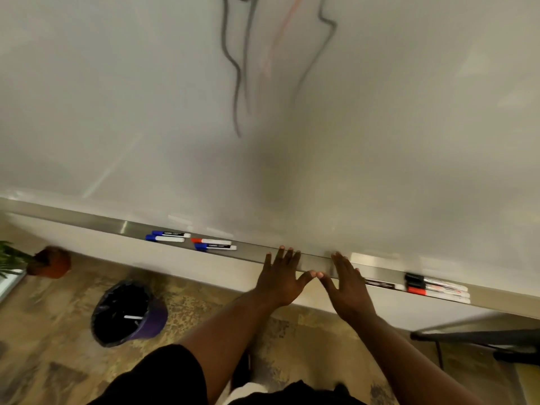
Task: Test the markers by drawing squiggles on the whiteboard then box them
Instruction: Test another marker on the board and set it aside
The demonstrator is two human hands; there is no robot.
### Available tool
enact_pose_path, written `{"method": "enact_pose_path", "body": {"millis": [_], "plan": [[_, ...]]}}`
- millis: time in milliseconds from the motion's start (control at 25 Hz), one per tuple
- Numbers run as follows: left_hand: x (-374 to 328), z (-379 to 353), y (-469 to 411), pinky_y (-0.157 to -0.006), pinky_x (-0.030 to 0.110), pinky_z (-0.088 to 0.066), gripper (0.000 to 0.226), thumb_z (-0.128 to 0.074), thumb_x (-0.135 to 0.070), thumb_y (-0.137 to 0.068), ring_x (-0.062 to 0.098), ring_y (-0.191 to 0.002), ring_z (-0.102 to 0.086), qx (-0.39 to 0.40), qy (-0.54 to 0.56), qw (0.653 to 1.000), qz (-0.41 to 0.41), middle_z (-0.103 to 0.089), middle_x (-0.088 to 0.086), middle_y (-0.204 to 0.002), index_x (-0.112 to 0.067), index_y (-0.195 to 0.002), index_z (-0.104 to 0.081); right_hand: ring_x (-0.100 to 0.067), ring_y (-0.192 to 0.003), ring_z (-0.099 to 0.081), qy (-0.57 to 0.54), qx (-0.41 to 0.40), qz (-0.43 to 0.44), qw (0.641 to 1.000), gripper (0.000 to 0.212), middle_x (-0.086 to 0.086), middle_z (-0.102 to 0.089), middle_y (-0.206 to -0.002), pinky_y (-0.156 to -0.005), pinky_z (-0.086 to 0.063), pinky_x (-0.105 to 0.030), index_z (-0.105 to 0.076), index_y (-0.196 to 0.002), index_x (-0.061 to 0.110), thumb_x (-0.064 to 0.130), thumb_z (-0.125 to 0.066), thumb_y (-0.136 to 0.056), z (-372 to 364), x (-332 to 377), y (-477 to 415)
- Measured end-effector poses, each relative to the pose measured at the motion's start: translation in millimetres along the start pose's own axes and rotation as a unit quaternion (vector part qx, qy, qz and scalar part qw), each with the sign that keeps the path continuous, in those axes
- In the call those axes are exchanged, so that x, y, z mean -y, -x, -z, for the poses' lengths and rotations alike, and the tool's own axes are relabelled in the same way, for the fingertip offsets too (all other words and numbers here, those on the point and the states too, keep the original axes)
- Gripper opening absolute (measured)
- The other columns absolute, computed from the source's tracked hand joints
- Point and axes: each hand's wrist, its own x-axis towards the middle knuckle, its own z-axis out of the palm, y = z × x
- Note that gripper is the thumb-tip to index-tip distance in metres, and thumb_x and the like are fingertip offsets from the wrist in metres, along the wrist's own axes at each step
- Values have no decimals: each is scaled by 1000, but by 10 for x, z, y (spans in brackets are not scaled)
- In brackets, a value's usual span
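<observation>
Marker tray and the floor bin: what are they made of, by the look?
Marker tray: likely brushed metal, perhaps aluminium; grey with bright streaky reflections. Bin: seems purple plastic with a smooth, dull wall, lined with a glossy black bag, probably thin plastic film.

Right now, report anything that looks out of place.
A white stick, perhaps a marker, lies in the bin, not on the tray with the markers. The red squiggle is far fainter than the black squiggles.

Single head view, looking steeply down, close to whiteboard point(380, 127) and tray point(315, 263); edges blurred, probably wide-angle.
</observation>
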Motion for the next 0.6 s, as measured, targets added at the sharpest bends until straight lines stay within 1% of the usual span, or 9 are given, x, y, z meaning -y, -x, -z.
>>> {"method": "enact_pose_path", "body": {"millis": [120, 280, 440, 480, 600], "plan": [[528, 81, 37, -120, 47, 8, 90, -12, -78, -89, 20, -151, 9, 8, 1, 1000, -18, -5, 2, -165, -20, -157, -10, -15, -151, -18, -6, 2, -6, 1000, 94, 0, -25, -163, -121, -6, -34, -24, -157, 24, 84, -22, -84, -383, 322, -85], [1182, 163, 77, -121, 50, 8, 87, -12, -77, -89, 20, -151, 10, 12, -18, 999, -43, -6, 1, -165, -22, -157, -11, -13, -152, -13, 8, 16, -10, 1000, 95, 3, -21, -165, -122, -2, -33, -22, -158, 26, 86, -22, -84, -830, 710, -176], [1770, 249, 55, -121, 48, 8, 85, -14, -75, -91, 19, -151, 11, -6, -47, 996, -69, -3, 0, -165, -22, -157, -10, -12, -152, -12, 45, 14, -8, 999, 84, 4, -20, -165, -123, -1, -36, -22, -158, 25, 76, -30, -92, -1224, 1105, -309], [1904, 266, 61, -121, 48, 7, 84, -15, -74, -92, 19, -151, 11, -10, -46, 997, -67, -2, 0, -165, -22, -157, -9, -12, -152, -12, 54, 13, -6, 998, 83, 4, -20, -165, -123, -1, -36, -22, -158, 24, 75, -30, -93, -1309, 1201, -339], [2301, 307, 90, -122, 46, 5, 71, -26, -61, -100, 19, -151, 7, -15, -44, 998, -44, -6, 0, -165, -21, -156, -10, -13, -151, -16, 94, 17, 16, 995, 84, 4, -25, -163, -123, -3, -37, -26, -156, 24, 77, -17, -92, -1527, 1481, -484]]}}
